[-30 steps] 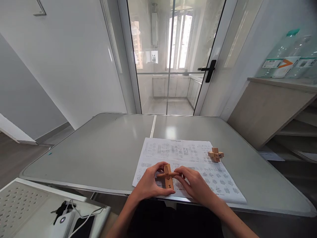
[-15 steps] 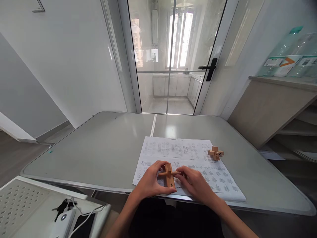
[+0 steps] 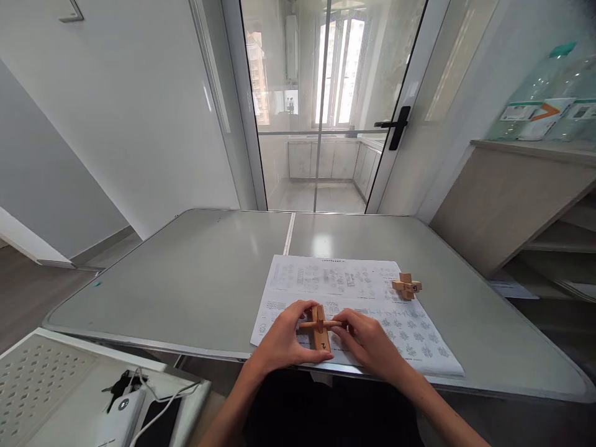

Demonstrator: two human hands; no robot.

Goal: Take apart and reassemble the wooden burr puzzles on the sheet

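Observation:
Near the front edge of the table, my left hand point(image 3: 289, 338) grips a wooden interlocking puzzle point(image 3: 321, 335) between thumb and fingers, at its two ends. A dark "2" is marked on the block's near face. A thin wooden stick point(image 3: 333, 323) passes crosswise through the puzzle. My right hand point(image 3: 365, 340) pinches the stick's right end with thumb and forefinger. Both hands rest over the printed instruction sheet point(image 3: 326, 271), which shows rows of small diagrams. A second, cross-shaped wooden puzzle point(image 3: 406, 287) sits at the sheet's right edge, apart from my hands.
The grey folding table point(image 3: 209, 273) has a seam running away from me. At lower left, a white stand point(image 3: 51, 379) carries keys point(image 3: 121, 386), a power bank point(image 3: 121, 417) and a cable. Plastic bottles point(image 3: 535, 105) stand on a shelf to the right, beside a glass door point(image 3: 298, 161).
The camera view has shifted slightly. Both hands keep their hold on the puzzle and stick, with hardly any visible movement.

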